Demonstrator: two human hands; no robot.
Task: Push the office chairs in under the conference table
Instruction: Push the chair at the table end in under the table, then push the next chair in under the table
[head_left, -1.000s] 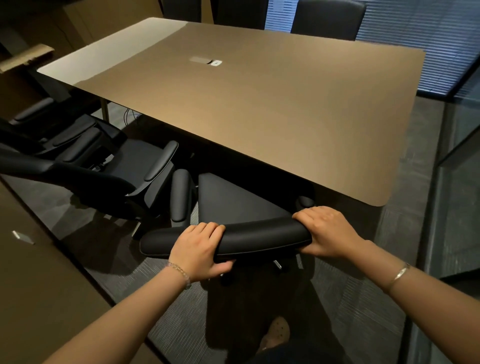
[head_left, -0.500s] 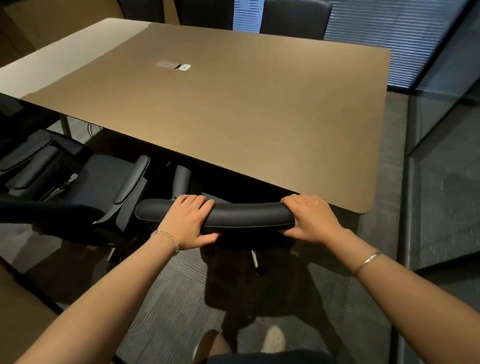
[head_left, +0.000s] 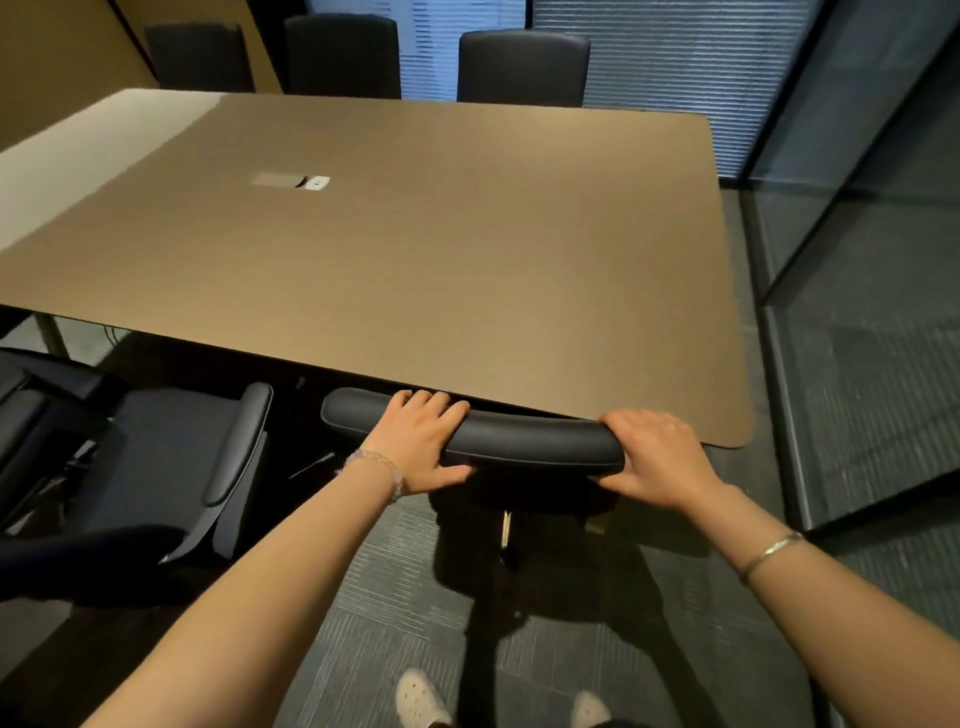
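Hands (head_left: 423, 444) (head_left: 652, 452) grip chair back (head_left: 530, 441) at table (head_left: 467, 260) edge.

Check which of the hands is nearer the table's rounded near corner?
Right. The right hand grips the chair backrest end just beside the corner; the left hand grips the backrest farther along, toward its other end.

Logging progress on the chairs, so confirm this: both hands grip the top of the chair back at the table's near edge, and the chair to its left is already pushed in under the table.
One point is wrong. In the head view the chair on the left stands out from the conference table, seat and armrests exposed. The left hand and right hand do grip the chair back at the near edge.
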